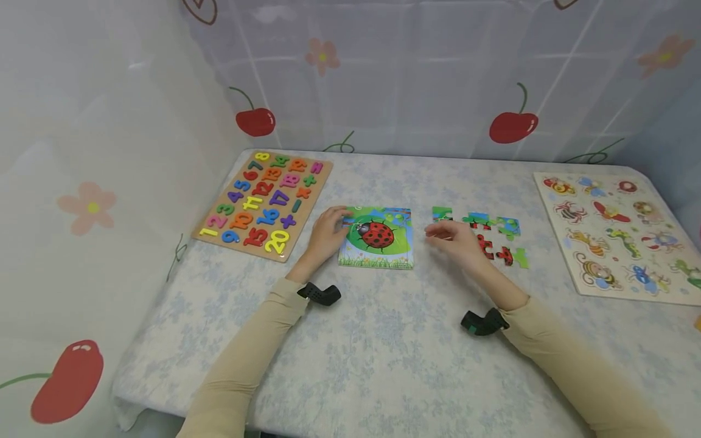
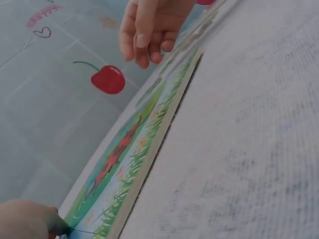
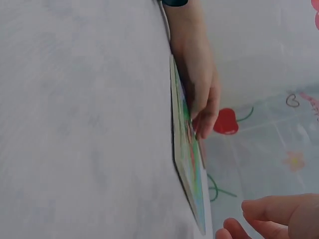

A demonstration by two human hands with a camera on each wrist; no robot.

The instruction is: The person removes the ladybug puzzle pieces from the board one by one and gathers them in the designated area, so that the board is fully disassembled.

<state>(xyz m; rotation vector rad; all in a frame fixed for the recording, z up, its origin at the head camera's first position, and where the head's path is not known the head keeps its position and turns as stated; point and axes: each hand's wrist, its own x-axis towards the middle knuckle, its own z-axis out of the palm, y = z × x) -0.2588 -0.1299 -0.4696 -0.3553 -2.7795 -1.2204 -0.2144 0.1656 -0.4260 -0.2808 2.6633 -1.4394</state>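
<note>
A square ladybug puzzle board [image 1: 378, 238] lies flat on the table between the two hands. My left hand [image 1: 327, 232] rests at its left edge, fingertips touching the upper left part of the picture. To the right of the board, my right hand [image 1: 456, 241] hovers above the table with loosely bent fingers and nothing visible in them. In the left wrist view the right hand [image 2: 155, 30] hangs over the board's far end. Loose ladybug puzzle pieces [image 1: 508, 227] lie just beyond and to the right of the right hand, which partly covers some of them.
At the back left lies a wooden number board [image 1: 257, 204] with coloured numerals. A pale insect peg board [image 1: 619, 234] lies at the right. The table has a flowered cloth [image 1: 383, 353], and patterned curtains [image 1: 394, 79] hang behind it.
</note>
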